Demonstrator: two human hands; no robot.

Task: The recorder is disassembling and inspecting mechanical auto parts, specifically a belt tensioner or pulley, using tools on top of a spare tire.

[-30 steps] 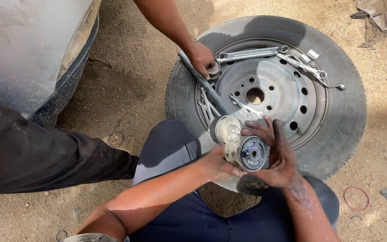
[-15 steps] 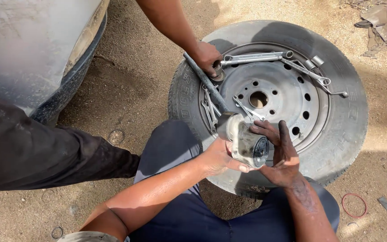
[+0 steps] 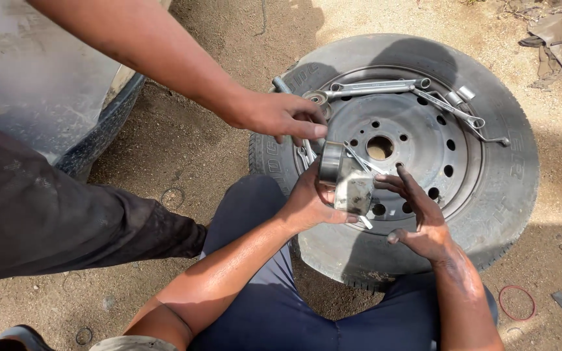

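Observation:
My left hand [image 3: 308, 203] grips a grey metal cylindrical part [image 3: 345, 178] with a round pulley-like end, held over a wheel [image 3: 489, 195] that lies flat on the dirt. To the right of the part my right hand [image 3: 419, 218] is open, with the fingers spread and the fingertips close to it. Another person's hand [image 3: 274, 117] reaches in from the upper left and rests on the tyre's near-left edge, just above the part, by a long tool handle [image 3: 281, 84].
Several wrenches [image 3: 375, 86] and a small socket [image 3: 466, 93] lie on the steel rim. A car body [image 3: 27, 71] and the other person's dark-trousered leg [image 3: 66, 221] fill the left. A red rubber ring [image 3: 516, 302] lies on the ground at lower right, rags [image 3: 561, 32] at the top right.
My right hand has let go of the part and spread open; my left hand alone holds it, turned sideways. The other person's hand has slid down the tyre towards the part.

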